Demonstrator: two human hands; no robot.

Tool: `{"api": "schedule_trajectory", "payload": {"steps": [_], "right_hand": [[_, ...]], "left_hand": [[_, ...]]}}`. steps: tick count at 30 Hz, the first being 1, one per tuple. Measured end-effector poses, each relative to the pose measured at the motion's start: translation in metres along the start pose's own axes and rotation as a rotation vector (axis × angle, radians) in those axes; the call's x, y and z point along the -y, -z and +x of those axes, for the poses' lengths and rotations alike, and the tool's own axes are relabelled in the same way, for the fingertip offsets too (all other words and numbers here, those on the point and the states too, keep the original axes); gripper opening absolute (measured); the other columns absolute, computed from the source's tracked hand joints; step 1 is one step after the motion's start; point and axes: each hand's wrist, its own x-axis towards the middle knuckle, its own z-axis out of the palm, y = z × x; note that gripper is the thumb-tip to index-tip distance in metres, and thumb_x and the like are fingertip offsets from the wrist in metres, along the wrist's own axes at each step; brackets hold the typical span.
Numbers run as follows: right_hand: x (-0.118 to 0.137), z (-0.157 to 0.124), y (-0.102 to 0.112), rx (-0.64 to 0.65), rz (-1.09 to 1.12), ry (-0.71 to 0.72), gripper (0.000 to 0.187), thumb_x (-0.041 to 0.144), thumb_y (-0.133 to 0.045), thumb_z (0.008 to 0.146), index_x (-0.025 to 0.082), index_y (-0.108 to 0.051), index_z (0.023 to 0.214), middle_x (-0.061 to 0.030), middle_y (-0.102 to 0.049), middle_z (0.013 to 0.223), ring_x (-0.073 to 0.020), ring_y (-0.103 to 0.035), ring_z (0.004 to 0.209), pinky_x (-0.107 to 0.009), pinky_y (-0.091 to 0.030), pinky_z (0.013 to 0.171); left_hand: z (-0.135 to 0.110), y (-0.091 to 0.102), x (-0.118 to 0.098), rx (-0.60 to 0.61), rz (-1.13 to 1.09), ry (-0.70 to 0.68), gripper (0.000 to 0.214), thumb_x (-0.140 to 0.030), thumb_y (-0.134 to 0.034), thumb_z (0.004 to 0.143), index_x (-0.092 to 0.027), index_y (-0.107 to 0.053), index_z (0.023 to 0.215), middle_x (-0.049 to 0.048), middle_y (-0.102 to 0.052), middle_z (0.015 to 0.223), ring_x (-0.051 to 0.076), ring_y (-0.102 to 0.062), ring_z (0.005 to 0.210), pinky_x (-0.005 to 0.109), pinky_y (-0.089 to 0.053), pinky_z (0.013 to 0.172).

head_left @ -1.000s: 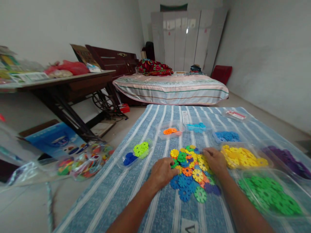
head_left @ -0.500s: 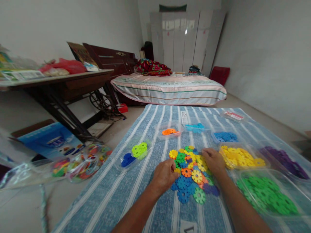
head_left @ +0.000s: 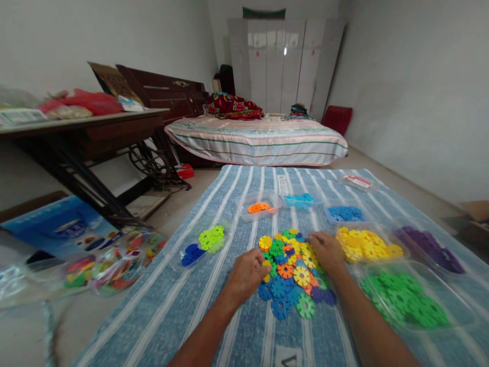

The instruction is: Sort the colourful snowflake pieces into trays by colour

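Striped cloth (head_left: 171, 300) carries the mixed notched discs (head_left: 297, 275) between its left and right edges, your left hand (head_left: 246, 275) and right hand (head_left: 328, 253) curled beside them, grip unclear, with colour-sorted tubs (head_left: 456, 300) curving around, presumably for easy reach.

Left hand (head_left: 246, 273) and right hand (head_left: 327, 253) hide their grip from me.
Whether either pinches anything, I can't tell; both forearms (head_left: 209, 327) run out of view below, and the red-and-white label (head_left: 358, 181) is too small to read.
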Motion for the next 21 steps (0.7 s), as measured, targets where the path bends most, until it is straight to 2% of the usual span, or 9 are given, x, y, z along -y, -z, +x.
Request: {"api": "schedule_trajectory", "payload": {"steps": [7,13,17,21], "right_hand": [[-0.002,0.001,-0.002,0.002,0.008,0.015,0.032,0.038,-0.042,0.077,0.020,-0.068,0.076,-0.0035,-0.067,0.081,-0.0179,-0.059,0.079,-0.029,-0.042,0.075],[-0.002,0.002,-0.001,-0.003,0.005,0.008,0.032,0.038,-0.042,0.077,0.020,-0.068,0.077,-0.0041,-0.066,0.081,-0.0177,-0.059,0.078,-0.028,-0.042,0.073],[-0.002,0.002,-0.002,0.001,0.004,0.007,0.033,0.039,-0.041,0.077,0.019,-0.068,0.077,-0.0042,-0.066,0.079,-0.0182,-0.058,0.077,-0.029,-0.042,0.072],[-0.003,0.001,-0.004,0.008,0.017,0.002,0.033,0.038,-0.041,0.077,0.019,-0.067,0.077,-0.0041,-0.066,0.078,-0.0184,-0.059,0.076,-0.028,-0.042,0.069]], "left_hand": [[0.001,0.004,-0.005,-0.013,-0.112,0.068,0.014,-0.026,-0.057,0.065,-0.017,-0.046,0.068,-0.0095,-0.039,0.042,0.005,-0.038,0.038,0.016,-0.027,0.039],[0.003,0.007,-0.023,0.047,-0.198,0.154,0.015,-0.028,-0.056,0.067,-0.017,-0.048,0.074,-0.0082,-0.047,0.044,0.006,-0.041,0.035,0.015,-0.030,0.033],[0.013,0.003,-0.044,0.096,-0.193,0.114,0.013,-0.024,-0.057,0.067,-0.017,-0.050,0.073,-0.0086,-0.046,0.042,0.006,-0.042,0.035,0.014,-0.030,0.033],[0.036,-0.023,-0.087,0.123,-0.205,0.015,0.009,-0.021,-0.057,0.069,-0.015,-0.052,0.073,-0.0076,-0.047,0.044,0.005,-0.042,0.034,0.013,-0.031,0.034]]}}
